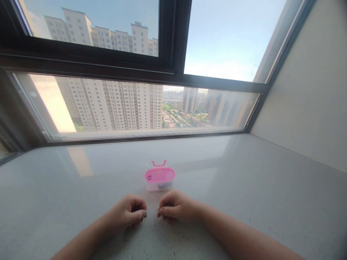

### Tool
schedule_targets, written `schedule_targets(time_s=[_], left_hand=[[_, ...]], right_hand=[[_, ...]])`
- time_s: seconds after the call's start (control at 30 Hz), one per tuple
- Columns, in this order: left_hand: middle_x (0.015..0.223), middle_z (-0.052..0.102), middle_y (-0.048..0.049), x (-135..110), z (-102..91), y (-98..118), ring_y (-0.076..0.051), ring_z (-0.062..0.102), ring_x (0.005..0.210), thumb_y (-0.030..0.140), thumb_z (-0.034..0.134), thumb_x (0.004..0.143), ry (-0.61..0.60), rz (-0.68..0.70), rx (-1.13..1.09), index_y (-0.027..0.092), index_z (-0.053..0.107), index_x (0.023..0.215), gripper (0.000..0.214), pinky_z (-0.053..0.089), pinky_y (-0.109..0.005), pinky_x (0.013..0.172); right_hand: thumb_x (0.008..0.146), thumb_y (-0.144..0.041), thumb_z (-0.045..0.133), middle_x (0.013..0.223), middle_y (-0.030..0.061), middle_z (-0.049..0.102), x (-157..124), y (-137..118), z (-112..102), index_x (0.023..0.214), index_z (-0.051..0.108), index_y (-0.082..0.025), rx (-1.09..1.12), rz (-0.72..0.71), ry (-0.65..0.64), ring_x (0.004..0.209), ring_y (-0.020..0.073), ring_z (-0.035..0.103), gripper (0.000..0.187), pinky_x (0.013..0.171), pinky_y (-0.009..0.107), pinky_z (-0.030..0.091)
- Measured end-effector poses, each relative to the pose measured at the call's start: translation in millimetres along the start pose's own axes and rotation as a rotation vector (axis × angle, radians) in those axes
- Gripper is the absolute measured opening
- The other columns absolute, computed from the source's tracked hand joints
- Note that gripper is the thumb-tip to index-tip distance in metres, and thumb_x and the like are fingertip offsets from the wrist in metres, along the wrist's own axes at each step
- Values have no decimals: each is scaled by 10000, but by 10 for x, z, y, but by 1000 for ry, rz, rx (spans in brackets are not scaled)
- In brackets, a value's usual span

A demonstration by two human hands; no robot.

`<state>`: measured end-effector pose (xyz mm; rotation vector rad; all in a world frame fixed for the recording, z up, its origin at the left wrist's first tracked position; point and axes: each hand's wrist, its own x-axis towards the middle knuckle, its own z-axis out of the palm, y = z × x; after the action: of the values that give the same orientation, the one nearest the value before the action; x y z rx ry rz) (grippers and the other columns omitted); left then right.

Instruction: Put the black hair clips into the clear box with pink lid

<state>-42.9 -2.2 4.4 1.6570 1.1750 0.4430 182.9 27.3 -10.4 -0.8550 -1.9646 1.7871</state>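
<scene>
My left hand [132, 211] rests low over the pale sill, its fingers curled and the thumb pressed to the index finger. Facing it across a small gap, my right hand [172, 207] is closed in a similar pinch. Anything between the fingertips of either hand is too small to make out. Just beyond both hands stands a small oval plastic box [159, 186] with a clear body and a pink lid [162, 175]. On the lid's left side lies a small dark ring-shaped thing [149, 177]. Something dark shows through the box's front wall.
Behind the box, a pink handle [159, 164] shows against the speckled pale sill [81, 195]. A dark-framed window [173, 77] runs along the back, with tall buildings outside. A white wall [306, 97] bounds the right side.
</scene>
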Motion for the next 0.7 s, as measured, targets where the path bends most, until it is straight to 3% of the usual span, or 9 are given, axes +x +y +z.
schedule_targets(time_s=[0.43, 0.7], left_hand=[[505, 415, 67, -3, -12, 74, -89, 357, 449, 432, 579, 715, 3, 10, -59, 137, 573, 686, 297, 271, -207, 433], [496, 477, 59, -1, -3, 61, -82, 375, 435, 476, 617, 717, 1, 4, -129, 137, 579, 702, 341, 276, -203, 424]], right_hand=[[758, -362, 639, 586, -12, 560, -5, -2, 6, 799, 680, -106, -12, 3, 17, 476, 63, 504, 263, 443, 165, 376], [761, -333, 632, 581, -11, 557, -14, -27, 8, 800, 682, -103, -15, 8, 19, 480, 67, 509, 239, 437, 164, 383]])
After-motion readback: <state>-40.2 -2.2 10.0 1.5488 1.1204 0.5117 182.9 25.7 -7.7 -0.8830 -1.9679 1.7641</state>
